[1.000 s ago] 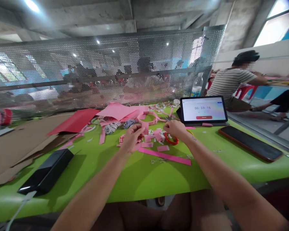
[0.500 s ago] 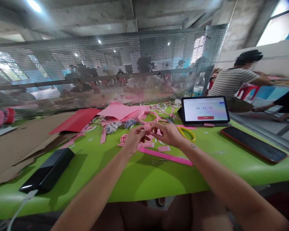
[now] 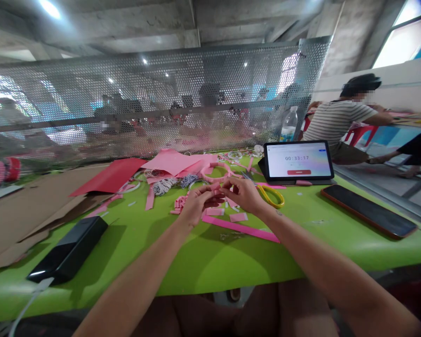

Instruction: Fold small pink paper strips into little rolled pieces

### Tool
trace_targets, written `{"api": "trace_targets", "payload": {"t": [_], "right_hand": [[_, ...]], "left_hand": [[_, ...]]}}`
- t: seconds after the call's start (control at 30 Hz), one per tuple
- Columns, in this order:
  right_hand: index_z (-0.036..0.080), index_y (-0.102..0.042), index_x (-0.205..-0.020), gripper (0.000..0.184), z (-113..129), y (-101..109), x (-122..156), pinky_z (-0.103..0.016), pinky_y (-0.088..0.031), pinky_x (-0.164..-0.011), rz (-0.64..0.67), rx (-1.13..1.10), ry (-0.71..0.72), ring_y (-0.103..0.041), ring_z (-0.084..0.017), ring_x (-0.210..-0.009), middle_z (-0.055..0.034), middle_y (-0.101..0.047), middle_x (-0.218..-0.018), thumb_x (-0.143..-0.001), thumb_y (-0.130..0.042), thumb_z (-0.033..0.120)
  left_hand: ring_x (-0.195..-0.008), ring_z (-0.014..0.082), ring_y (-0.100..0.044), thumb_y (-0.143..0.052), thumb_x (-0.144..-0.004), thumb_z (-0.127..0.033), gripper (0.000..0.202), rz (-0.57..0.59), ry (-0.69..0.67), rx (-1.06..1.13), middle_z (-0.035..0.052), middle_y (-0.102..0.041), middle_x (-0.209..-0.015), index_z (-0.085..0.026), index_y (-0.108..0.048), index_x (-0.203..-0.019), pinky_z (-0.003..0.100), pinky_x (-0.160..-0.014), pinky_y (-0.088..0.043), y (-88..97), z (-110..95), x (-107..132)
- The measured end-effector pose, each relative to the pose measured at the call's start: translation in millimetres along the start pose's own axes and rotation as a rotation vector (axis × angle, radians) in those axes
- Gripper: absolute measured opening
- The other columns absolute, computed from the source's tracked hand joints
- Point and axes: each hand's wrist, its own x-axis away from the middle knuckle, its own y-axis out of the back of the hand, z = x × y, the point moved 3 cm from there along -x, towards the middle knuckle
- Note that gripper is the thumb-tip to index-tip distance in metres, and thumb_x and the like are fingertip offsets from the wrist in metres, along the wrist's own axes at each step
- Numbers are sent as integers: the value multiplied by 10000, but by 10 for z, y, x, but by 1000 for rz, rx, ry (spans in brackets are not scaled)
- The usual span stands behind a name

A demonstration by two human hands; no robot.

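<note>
Between both hands is a small light pink paper piece [image 3: 214, 187]. My left hand [image 3: 199, 202] has its fingers closed on the left side of it, and my right hand [image 3: 243, 194] pinches its right side. Just behind them lies a pink paper-wrapped ring [image 3: 216, 172]. Folded pink paper pieces [image 3: 180, 203] sit beside my left hand. Below the hands, short pink strips [image 3: 238, 216] and a long bright pink strip [image 3: 242, 229] lie on the green tabletop [image 3: 210, 267]. Yellow-handled scissors [image 3: 271, 196] rest right of my right hand.
A tablet showing a timer [image 3: 298, 161] stands at the back right, with a phone [image 3: 368, 210] nearer. On the left are a black power bank [image 3: 70, 248], cardboard [image 3: 45, 201] and red paper [image 3: 108, 177]. Behind stands a perforated metal screen [image 3: 154, 107]; a seated person [image 3: 337, 119] is at the right.
The pink paper piece has tilted flatter between my hands. My left fingers have straightened a little beneath it, and both hands stay in nearly the same place.
</note>
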Motion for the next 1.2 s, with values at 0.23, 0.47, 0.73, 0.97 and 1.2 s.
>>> {"api": "trace_targets", "payload": {"t": [0.23,0.47,0.73,0.97,1.2], "right_hand": [[175,-591,-791,175,19,-13,0,-206,-348,-519,13,-6,4,-495,-79,-517,-2,-636,-701,-839,-543,336],[179,-592,-910,223,26,11,9,-199,-366,-523,-4,-32,15,-510,-83,-535,-9,-640,-720,-829,-554,384],[229,-665,-986,231,7,48,10,-209,-386,-576,64,7,92,-543,-97,-596,-8,-664,-752,-838,-556,369],[241,-671,-976,212,-1,42,12,-202,-363,-573,63,76,128,-534,-96,-588,3,-658,-713,-849,-544,354],[190,-635,-895,179,-3,-3,9,-195,-360,-558,64,27,95,-530,-91,-585,-5,-645,-712,-854,-523,324]], "left_hand": [[-683,158,-667,-668,-745,-276,220,12,11,-20,72,-691,-762,-117,-667,-898,274,-675,-540,0,26,-10],[-647,132,-645,-664,-744,-256,179,5,-19,-49,67,-680,-752,-111,-667,-850,260,-670,-526,-21,10,-5],[-563,99,-594,-640,-754,-234,122,-4,-13,-52,50,-654,-675,-117,-660,-784,214,-560,-469,7,-13,-9],[-603,118,-614,-629,-764,-241,146,14,-16,-60,60,-656,-711,-118,-650,-839,244,-603,-486,7,7,-4],[-645,141,-635,-597,-767,-192,142,26,-19,4,73,-671,-735,-121,-642,-881,261,-630,-490,34,40,-19]]}}
